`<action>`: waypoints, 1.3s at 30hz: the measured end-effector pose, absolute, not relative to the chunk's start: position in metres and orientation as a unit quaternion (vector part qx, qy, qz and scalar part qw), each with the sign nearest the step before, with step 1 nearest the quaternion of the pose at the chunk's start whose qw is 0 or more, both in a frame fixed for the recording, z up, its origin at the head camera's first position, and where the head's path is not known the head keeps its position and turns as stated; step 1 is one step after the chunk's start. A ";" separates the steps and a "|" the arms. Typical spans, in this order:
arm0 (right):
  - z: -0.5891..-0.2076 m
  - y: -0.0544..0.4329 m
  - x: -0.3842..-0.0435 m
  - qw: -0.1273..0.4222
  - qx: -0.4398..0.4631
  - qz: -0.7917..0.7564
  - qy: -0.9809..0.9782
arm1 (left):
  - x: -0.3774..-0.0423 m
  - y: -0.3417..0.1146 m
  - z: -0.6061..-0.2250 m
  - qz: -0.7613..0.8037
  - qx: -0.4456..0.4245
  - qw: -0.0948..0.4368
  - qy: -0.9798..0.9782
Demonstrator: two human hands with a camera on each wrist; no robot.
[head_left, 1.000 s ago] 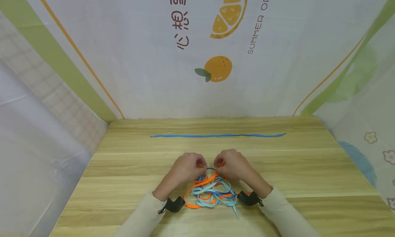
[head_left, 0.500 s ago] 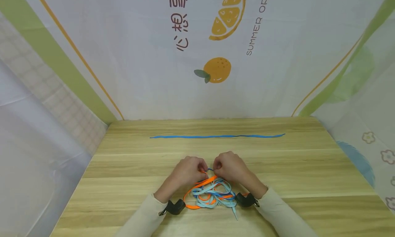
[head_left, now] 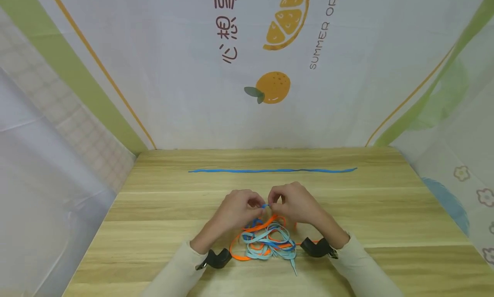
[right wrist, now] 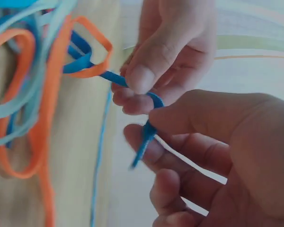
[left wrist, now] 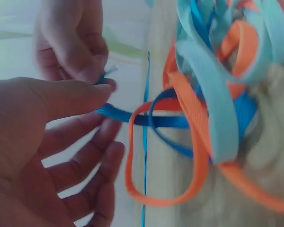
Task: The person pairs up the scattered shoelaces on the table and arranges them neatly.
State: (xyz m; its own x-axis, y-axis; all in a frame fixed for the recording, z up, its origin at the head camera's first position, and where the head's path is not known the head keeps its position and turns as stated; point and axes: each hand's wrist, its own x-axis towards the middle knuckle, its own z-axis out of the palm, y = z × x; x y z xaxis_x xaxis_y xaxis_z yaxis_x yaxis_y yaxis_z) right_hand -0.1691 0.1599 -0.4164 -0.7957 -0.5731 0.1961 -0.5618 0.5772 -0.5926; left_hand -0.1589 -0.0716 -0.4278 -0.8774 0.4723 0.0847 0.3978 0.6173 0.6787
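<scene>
Over a tangle of flat shoelaces, both hands pinch one blue shoelace (right wrist: pixel 146 135) between thumb and index finger. My left hand (head_left: pixel 237 209) grips it on the side toward the pile, its other fingers spread loosely in the left wrist view. Right beside it, my right hand (head_left: pixel 297 202) pinches near the tip, and the short end pokes out past its thumb in the right wrist view. From the left fingers the lace runs back through a loop of orange shoelace (left wrist: pixel 199 142). A light blue shoelace (left wrist: pixel 220 109) lies coiled on top of the pile.
Another blue shoelace (head_left: pixel 251 171) lies straight across the far part of the wooden table (head_left: pixel 162 228). One light blue tip (head_left: pixel 294 267) sticks out toward the front. A white printed cloth (head_left: pixel 193 116) hangs behind the table.
Both hands have lifted slightly away from the pile with the blue shoelace. Orange lace that showed at the fingers earlier now lies below them. The straight blue lace has not moved.
</scene>
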 end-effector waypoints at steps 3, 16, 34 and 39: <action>-0.404 0.163 -0.166 0.010 -0.306 -0.345 0.887 | -0.155 -0.069 -0.423 0.380 0.259 0.029 0.888; -0.364 0.191 -0.155 -0.072 -0.246 -0.382 0.888 | -0.139 -0.074 -0.385 0.478 0.280 0.038 0.832; -0.344 0.243 -0.160 -0.134 -0.141 -0.401 0.895 | -0.133 -0.090 -0.365 0.511 0.289 0.079 0.806; -0.345 0.260 -0.166 -0.127 -0.099 -0.411 0.897 | -0.129 -0.091 -0.360 0.525 0.285 0.106 0.795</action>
